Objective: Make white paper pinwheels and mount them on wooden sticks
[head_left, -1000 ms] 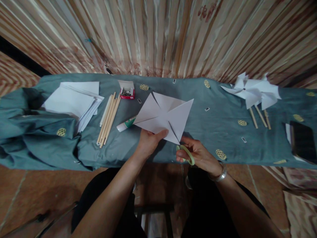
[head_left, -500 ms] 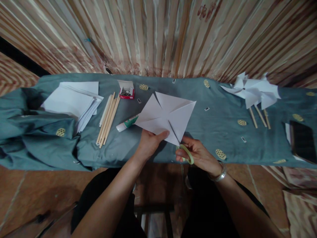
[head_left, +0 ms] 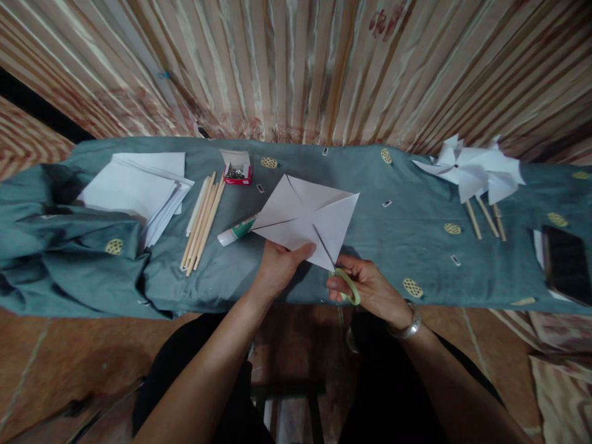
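A white paper square (head_left: 314,209) with slits running from its corners toward the middle is held over the table. My left hand (head_left: 282,265) grips its near edge, thumb on top and fingers underneath. In my right hand (head_left: 365,283) are scissors with pale green handles (head_left: 349,287), at the paper's near corner; their blades are mostly hidden by the sheet. A glue stick (head_left: 237,230) with a green label lies at the paper's left corner, partly covered by it.
Left of the paper lie several wooden sticks (head_left: 203,225), an open red box (head_left: 237,172) of small metal pieces and a stack of white paper (head_left: 134,188). Paper pinwheels (head_left: 472,169) on sticks and a dark phone (head_left: 565,262) rest at the right. A striped curtain (head_left: 296,74) hangs behind.
The paper's far and right corners have shifted slightly, and the slits at the far and left corners look narrower. Both hands have stayed almost still.
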Action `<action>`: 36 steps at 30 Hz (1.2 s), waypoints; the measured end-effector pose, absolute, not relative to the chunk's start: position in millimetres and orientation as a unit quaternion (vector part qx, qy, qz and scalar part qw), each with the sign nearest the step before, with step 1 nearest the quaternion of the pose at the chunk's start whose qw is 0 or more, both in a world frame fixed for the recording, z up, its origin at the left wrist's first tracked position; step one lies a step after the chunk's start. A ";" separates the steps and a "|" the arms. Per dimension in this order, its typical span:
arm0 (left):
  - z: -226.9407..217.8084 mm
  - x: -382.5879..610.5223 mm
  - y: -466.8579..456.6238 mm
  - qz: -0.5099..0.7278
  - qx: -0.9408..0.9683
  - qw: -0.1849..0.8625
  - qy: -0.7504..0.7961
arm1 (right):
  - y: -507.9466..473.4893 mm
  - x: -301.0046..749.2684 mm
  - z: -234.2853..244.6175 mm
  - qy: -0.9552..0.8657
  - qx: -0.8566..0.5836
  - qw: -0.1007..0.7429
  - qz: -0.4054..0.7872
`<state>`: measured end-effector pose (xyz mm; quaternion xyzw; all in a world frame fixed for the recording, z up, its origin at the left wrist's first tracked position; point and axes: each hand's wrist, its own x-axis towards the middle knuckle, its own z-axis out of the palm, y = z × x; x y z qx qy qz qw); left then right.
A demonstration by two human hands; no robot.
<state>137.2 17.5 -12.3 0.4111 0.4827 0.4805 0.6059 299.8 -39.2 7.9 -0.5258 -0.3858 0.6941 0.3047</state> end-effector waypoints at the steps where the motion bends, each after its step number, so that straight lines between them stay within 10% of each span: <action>1: -12.3 137.3 17.6 0.478 0.412 0.607 0.483 | -39.4 299.8 6.9 -0.377 -0.525 0.307 0.698; 21: -9.6 135.0 23.6 0.506 0.382 0.614 0.471 | -52.5 323.0 16.1 -0.408 -0.558 0.194 0.696; 31: -14.1 150.4 21.2 0.478 0.367 0.647 0.467 | -66.1 409.0 11.6 -0.574 -0.814 0.071 0.049; 36: -21.9 161.8 16.8 0.407 0.413 0.671 0.462 | -63.2 417.6 1.6 -0.572 -0.818 0.048 -0.034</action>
